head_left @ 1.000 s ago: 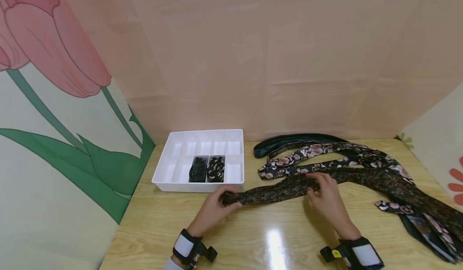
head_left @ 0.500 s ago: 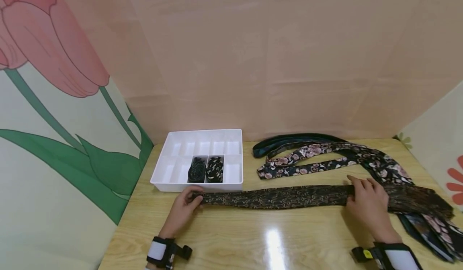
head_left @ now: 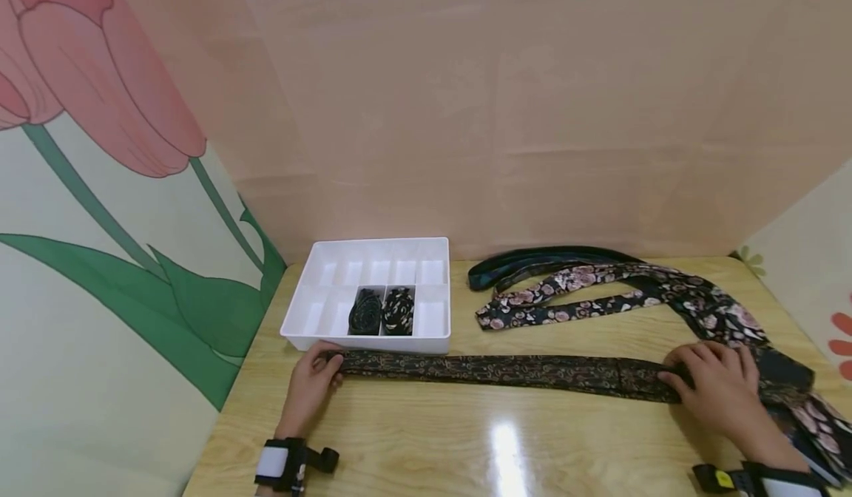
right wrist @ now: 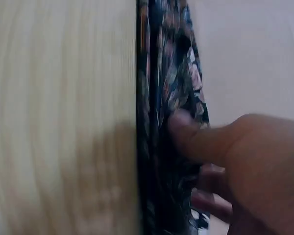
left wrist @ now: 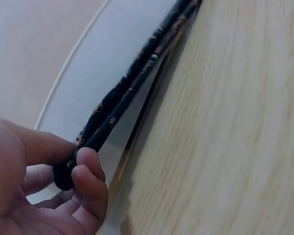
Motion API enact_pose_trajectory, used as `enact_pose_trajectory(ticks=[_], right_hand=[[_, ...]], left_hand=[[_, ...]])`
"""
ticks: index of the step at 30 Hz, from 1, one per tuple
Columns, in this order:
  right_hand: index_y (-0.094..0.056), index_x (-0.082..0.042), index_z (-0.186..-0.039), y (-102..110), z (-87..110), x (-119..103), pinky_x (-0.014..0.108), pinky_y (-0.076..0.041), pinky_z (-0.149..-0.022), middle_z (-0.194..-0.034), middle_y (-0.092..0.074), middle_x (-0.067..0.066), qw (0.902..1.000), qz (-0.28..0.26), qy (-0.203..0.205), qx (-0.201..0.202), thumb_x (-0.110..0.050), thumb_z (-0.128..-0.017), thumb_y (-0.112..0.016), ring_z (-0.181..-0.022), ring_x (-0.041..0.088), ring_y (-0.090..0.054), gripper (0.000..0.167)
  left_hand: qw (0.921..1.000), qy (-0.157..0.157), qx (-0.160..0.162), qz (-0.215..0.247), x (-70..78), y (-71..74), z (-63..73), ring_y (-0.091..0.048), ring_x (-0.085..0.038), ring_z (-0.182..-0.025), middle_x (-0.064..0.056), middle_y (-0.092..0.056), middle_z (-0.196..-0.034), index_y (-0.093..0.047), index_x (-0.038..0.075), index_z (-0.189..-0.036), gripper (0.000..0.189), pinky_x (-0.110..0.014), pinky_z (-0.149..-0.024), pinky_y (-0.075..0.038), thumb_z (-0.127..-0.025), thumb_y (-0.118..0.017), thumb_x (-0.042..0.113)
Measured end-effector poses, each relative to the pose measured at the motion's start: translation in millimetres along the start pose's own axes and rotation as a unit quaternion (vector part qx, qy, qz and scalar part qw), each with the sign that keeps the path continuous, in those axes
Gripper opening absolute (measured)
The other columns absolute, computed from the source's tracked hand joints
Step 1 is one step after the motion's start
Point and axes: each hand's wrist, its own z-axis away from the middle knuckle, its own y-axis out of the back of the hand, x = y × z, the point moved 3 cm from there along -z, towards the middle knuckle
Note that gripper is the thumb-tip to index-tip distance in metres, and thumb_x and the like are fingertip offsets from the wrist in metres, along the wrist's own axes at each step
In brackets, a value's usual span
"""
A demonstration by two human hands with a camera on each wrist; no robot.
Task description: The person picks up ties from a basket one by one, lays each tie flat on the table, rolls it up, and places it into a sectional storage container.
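A dark necktie with a small brown pattern (head_left: 499,370) stretches sideways in front of the white tray, doubled over at its left end. My left hand (head_left: 310,386) pinches that folded end between thumb and fingers; the left wrist view shows the fold (left wrist: 66,171) held there. Toward the tie's wider right part, my right hand (head_left: 719,390) grips it, with the thumb (right wrist: 186,129) against the cloth in the blurred right wrist view. Under the right hand and beyond it lie other neckties, one of them floral (head_left: 722,305).
The white divided tray (head_left: 364,345) stands at the back left. Two of its front compartments hold rolled neckties, one dark (head_left: 365,312) and one black with light marks (head_left: 398,310). A dark green-blue necktie (head_left: 526,258) loops at the back. The wooden table (head_left: 413,438) extends in front.
My left hand has moved left with the folded end, and my right hand has slid right along the necktie. The tie is now drawn out straighter and longer between them.
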Motion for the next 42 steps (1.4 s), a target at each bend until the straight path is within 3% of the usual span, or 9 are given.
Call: enact_pose_trajectory(ticks=[3, 6, 9, 16, 26, 32, 35, 38, 42], right_hand=[[-0.070, -0.021, -0.092, 8.0, 0.5, -2.6, 0.072, -0.025, -0.115, -0.092, -0.073, 0.007, 0.9989, 0.006, 0.045, 0.015, -0.017, -0.090, -0.084, -0.096, 0.038, -0.058, 0.014], [-0.073, -0.023, -0.097, 13.4, 1.2, -7.0, 0.043, -0.051, -0.078, -0.087, -0.073, -0.006, 0.9964, -0.003, 0.083, 0.013, -0.018, -0.092, -0.082, -0.072, 0.011, -0.061, 0.011], [-0.076, -0.018, -0.104, 13.2, 1.3, -9.0, 0.037, -0.050, -0.061, -0.091, -0.075, -0.004, 0.9959, -0.008, 0.090, -0.007, -0.022, -0.094, -0.081, -0.071, 0.010, -0.063, 0.012], [-0.078, -0.009, -0.106, 10.1, 17.0, 1.9, 0.060, -0.043, -0.083, -0.102, -0.075, 0.015, 0.9965, 0.008, 0.078, 0.027, -0.019, -0.080, -0.091, -0.092, 0.041, -0.065, 0.030], [-0.068, -0.017, -0.086, 4.8, 26.6, 29.6, 0.051, -0.046, -0.075, -0.079, -0.067, -0.007, 0.9984, 0.016, 0.040, -0.037, -0.018, -0.089, -0.085, -0.070, 0.014, -0.056, 0.018], [-0.072, -0.003, -0.099, 2.5, 24.3, 32.8, 0.050, -0.052, -0.067, -0.087, -0.073, 0.009, 0.9988, 0.014, 0.045, 0.011, -0.005, -0.084, -0.085, -0.072, 0.028, -0.065, 0.020], [-0.071, -0.002, -0.100, 3.8, 27.2, 19.7, 0.059, -0.046, -0.075, -0.094, -0.067, 0.018, 0.9944, 0.028, 0.056, 0.085, -0.001, -0.079, -0.087, -0.082, 0.038, -0.060, 0.026], [-0.072, -0.005, -0.101, 9.5, 27.5, -13.4, 0.048, -0.045, -0.071, -0.097, -0.064, 0.016, 0.9891, 0.004, 0.074, 0.128, 0.003, -0.079, -0.085, -0.081, 0.029, -0.056, 0.027], [-0.074, -0.017, -0.102, 14.6, 22.2, -87.5, 0.024, -0.043, -0.056, -0.096, -0.067, -0.004, 0.9848, -0.074, 0.133, 0.084, 0.000, -0.086, -0.083, -0.072, -0.001, -0.053, 0.025]], left_hand=[[0.9997, 0.008, 0.019, -0.016, 0.2, 7.0, -0.5, -0.064, -0.014, -0.070, -0.015, -0.064, -0.098, -0.068, 0.001, -0.119, 0.015, -0.028, -0.064, -0.055, -0.104, -0.064, 0.005], [0.9975, 0.007, 0.043, -0.055, 1.0, 15.6, -0.7, -0.064, -0.016, -0.080, -0.017, -0.068, -0.107, -0.067, 0.001, -0.120, 0.018, -0.028, -0.069, -0.054, -0.103, -0.067, 0.006], [0.9917, 0.005, 0.073, -0.105, 0.0, 25.5, -1.2, -0.065, -0.023, -0.097, -0.020, -0.069, -0.118, -0.067, 0.001, -0.122, 0.022, -0.033, -0.081, -0.052, -0.102, -0.069, 0.009], [0.9754, 0.021, 0.129, -0.177, -7.1, 49.8, 0.7, -0.065, -0.044, -0.113, -0.032, -0.067, -0.122, -0.062, -0.006, -0.132, 0.034, -0.053, -0.094, -0.051, -0.103, -0.063, 0.009], [0.9739, 0.046, 0.132, -0.179, -6.2, 59.9, 2.2, -0.070, -0.032, -0.092, -0.031, -0.069, -0.114, -0.063, -0.009, -0.128, 0.031, -0.028, -0.072, -0.050, -0.103, -0.061, 0.009], [0.9706, 0.050, 0.130, -0.196, -5.5, 58.7, 2.6, -0.067, -0.042, -0.105, -0.032, -0.068, -0.117, -0.063, -0.008, -0.125, 0.031, -0.038, -0.081, -0.051, -0.101, -0.063, 0.012], [0.9681, 0.053, 0.135, -0.204, -5.1, 58.5, 2.7, -0.067, -0.042, -0.103, -0.032, -0.069, -0.114, -0.064, -0.008, -0.123, 0.030, -0.041, -0.082, -0.052, -0.100, -0.063, 0.012], [0.9657, 0.054, 0.141, -0.212, -3.7, 57.2, 2.9, -0.066, -0.044, -0.103, -0.032, -0.068, -0.112, -0.063, -0.010, -0.121, 0.031, -0.047, -0.084, -0.053, -0.098, -0.066, 0.011], [0.9635, 0.044, 0.148, -0.219, 0.3, 51.9, 2.9, -0.066, -0.045, -0.101, -0.034, -0.067, -0.110, -0.063, -0.012, -0.118, 0.032, -0.053, -0.087, -0.053, -0.094, -0.068, 0.008]])
